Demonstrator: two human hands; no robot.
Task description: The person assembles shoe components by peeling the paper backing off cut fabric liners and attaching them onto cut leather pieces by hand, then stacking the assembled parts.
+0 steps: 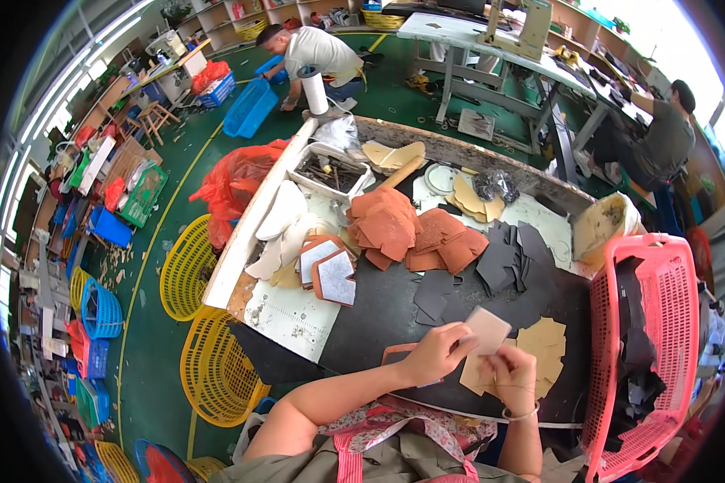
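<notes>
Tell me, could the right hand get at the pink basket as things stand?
Probably yes: between the right hand and the pink basket there seem to be only low tan pieces and black tabletop, though it may be holding a piece.

Piles of cut pieces (387,224) midway across the workbench (246,233)

I see a tray (322,190) behind them to the left, a tub (594,235) by the far right corner, two baskets (209,378) on the floor along the left side, and a scrap-filled basket (675,306) on the right.
</notes>
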